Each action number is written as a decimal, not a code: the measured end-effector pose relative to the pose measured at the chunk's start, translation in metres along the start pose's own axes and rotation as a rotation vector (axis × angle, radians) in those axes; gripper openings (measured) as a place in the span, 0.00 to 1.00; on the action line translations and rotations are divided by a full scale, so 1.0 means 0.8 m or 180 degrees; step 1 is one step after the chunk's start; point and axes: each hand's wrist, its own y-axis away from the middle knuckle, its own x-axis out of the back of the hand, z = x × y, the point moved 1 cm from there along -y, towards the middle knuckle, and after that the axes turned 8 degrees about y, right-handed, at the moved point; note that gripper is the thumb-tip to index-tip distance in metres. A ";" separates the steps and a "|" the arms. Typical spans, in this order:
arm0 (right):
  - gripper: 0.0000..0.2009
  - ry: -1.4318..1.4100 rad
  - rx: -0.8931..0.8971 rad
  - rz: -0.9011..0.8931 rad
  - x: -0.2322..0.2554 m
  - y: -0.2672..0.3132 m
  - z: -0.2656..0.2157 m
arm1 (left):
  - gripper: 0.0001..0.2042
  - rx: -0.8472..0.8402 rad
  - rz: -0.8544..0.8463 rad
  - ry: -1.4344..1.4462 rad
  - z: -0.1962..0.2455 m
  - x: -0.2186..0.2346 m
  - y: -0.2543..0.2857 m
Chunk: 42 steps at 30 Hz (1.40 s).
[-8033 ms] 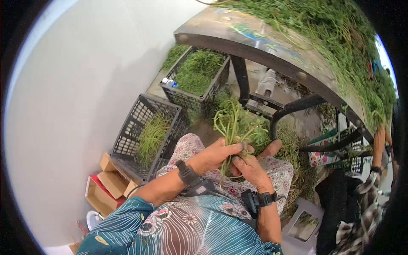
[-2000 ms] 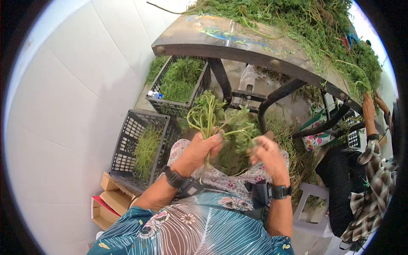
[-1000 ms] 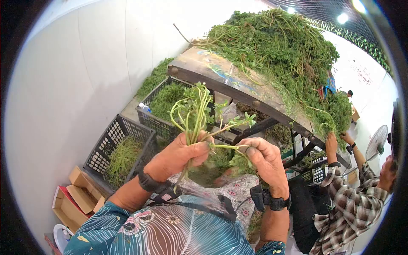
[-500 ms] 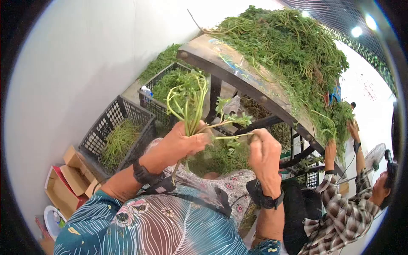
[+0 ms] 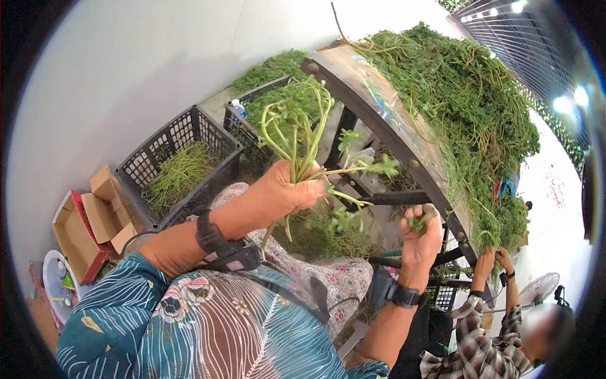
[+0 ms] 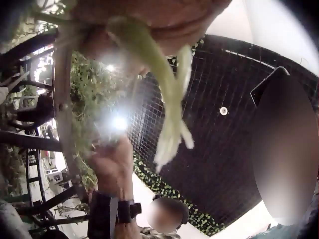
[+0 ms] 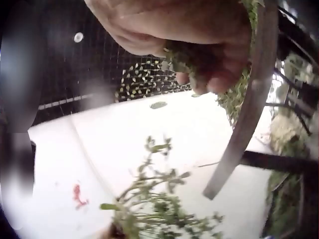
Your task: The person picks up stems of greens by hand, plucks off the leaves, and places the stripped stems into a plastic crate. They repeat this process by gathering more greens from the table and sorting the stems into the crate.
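In the head view the left hand grips a bunch of green stems, with leafy tops above the fist and stem ends hanging below. The right hand is apart from the bunch, its fingers curled round a small wad of green leaves. Pale stem ends hang from the left hand in the left wrist view. In the right wrist view the leaves show under the fingers of the right hand, with the bunch's leafy tops lower down.
A table bears a large heap of greens. Left of it stand two black crates, one with thin stems, one with greens. Opened cardboard boxes lie far left. Another person works at the table's right end.
The right hand has moved right and down, away from the bunch, and holds a wad of leaves. The side stem it held now sticks out free. The left hand keeps its grip; the head view has shifted.
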 end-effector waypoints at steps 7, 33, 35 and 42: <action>0.08 0.0185 -0.0486 -0.1348 -0.008 0.029 0.037 | 0.08 0.0197 0.0092 0.0571 -0.011 0.004 -0.009; 0.05 0.1366 -0.0024 -0.0836 -0.008 0.018 0.082 | 0.12 0.0439 0.0285 -0.0140 -0.029 0.007 -0.021; 0.05 0.0813 -0.0238 -0.0802 -0.004 0.017 0.089 | 0.12 0.0392 0.0308 0.0014 -0.028 0.011 -0.024; 0.12 0.1426 -0.0152 -0.1512 -0.019 0.029 0.098 | 0.13 0.0688 0.0367 0.0168 -0.041 0.008 -0.030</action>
